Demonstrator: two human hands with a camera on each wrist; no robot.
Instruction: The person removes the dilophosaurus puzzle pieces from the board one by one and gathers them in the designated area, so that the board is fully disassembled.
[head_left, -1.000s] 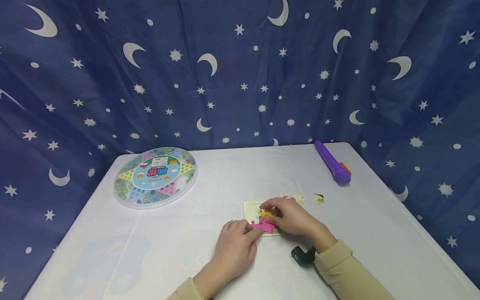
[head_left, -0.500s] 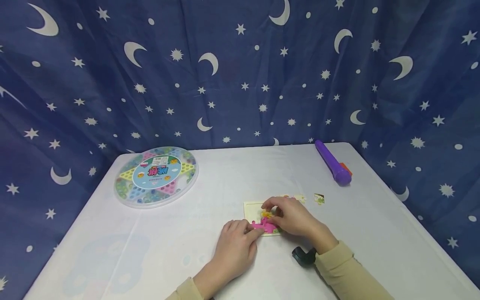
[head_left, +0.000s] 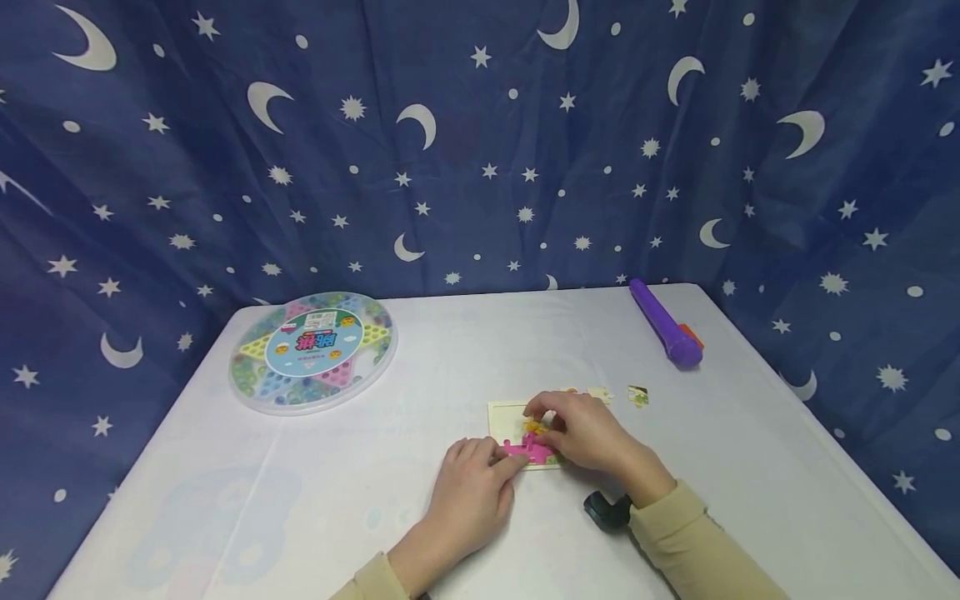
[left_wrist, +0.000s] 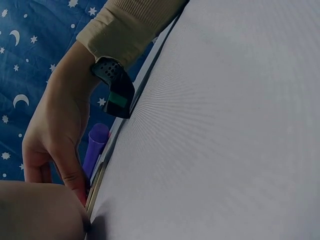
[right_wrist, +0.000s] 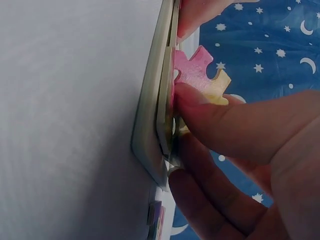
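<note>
My right hand [head_left: 585, 433] pinches a pink-and-yellow jigsaw piece [right_wrist: 192, 67] between thumb and fingers, over the shallow puzzle tray [head_left: 504, 412]. In the right wrist view that piece stands tilted up from the tray. Pink pieces [head_left: 527, 454] lie along the tray's near side, and my left hand [head_left: 468, 492] rests there with its thumb and forefinger touching them. The left wrist view shows the left hand [left_wrist: 40, 210] close up, with the right hand [left_wrist: 57, 120] beyond it. The right hand hides the tray's right part.
Behind the right hand lie loose jigsaw pieces [head_left: 598, 395], with another piece [head_left: 638, 396] farther right. A round Chinese checkers board [head_left: 313, 354] sits at the table's back left. At the back right lies a purple cylindrical object [head_left: 666, 325] with something orange beside it.
My right hand has shifted slightly to the right, and the pinched jigsaw piece now looks more tilted up than a second ago. The left hand stays in place.
</note>
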